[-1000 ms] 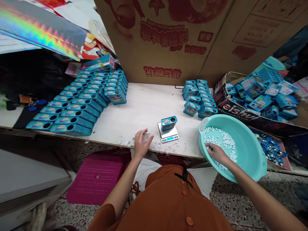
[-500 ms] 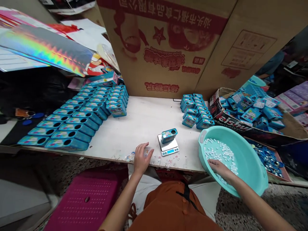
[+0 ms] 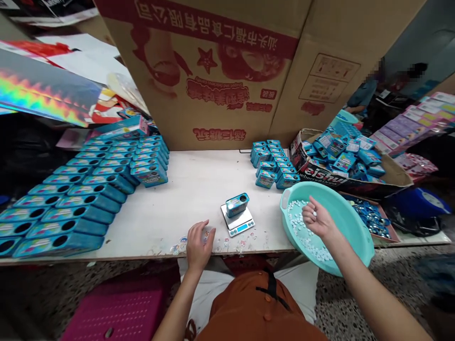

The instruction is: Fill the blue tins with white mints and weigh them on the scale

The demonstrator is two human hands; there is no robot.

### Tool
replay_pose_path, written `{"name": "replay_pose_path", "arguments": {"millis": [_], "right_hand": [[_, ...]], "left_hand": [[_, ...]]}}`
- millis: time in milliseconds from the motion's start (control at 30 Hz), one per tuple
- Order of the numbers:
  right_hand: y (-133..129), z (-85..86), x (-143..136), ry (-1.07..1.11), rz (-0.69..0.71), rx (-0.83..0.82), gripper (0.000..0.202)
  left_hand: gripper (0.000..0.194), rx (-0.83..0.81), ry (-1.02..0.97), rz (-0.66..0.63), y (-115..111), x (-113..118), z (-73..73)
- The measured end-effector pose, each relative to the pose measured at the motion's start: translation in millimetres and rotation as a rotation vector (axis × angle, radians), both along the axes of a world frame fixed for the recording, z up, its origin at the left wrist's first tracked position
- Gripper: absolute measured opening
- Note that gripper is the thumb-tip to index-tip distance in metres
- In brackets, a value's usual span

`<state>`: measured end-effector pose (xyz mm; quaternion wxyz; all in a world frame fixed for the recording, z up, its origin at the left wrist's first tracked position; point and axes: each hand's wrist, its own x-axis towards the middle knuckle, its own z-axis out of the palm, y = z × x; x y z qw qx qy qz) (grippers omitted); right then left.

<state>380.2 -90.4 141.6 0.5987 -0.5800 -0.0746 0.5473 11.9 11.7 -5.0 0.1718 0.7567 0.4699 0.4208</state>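
On the small digital scale [image 3: 241,228] stands one blue box [image 3: 237,205] with a dark round hole in its top. My left hand [image 3: 199,245] rests at the table's front edge, left of the scale, fingers apart and holding nothing. Above the turquoise basin [image 3: 350,232], my right hand [image 3: 317,219] is turned partly palm up with its fingers curled round white tablets. More white tablets [image 3: 313,247] lie in the left part of the basin.
Rows of blue boxes [image 3: 85,203] fill the table's left side. A smaller group [image 3: 273,166] stands at the back right, beside an open carton [image 3: 320,173] piled with boxes. A tall cardboard box [image 3: 220,118] closes off the back. A person [image 3: 359,99] is at the far right.
My right hand has risen from the tablets in the basin and turned over, with tablets now in its fingers. The view has shifted; my left hand stays beside the scale.
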Motion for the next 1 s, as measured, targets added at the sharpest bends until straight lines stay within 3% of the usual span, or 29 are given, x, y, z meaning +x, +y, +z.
{"name": "replay_pose_path", "arguments": {"millis": [167, 333, 467, 767, 1000], "right_hand": [[60, 22.3, -35, 0.083, -0.008, 0.176, 0.038], [124, 14.8, -87, 0.146, 0.017, 0.163, 0.033], [156, 6.6, -117, 0.131, -0.004, 0.132, 0.036], [170, -1.2, -143, -0.011, -0.154, 0.135, 0.037], [172, -7.1, -151, -0.122, -0.166, 0.154, 0.041]], "left_hand": [[0.025, 0.003, -0.006, 0.016, -2, 2, 2.6], [0.025, -0.003, -0.022, 0.028, -4, 2, 0.9], [0.025, 0.004, -0.028, 0.038, -6, 2, 0.3], [0.023, -0.012, -0.062, 0.038, -7, 3, 3.7], [0.023, -0.024, -0.076, 0.046, -7, 3, 0.8]]}}
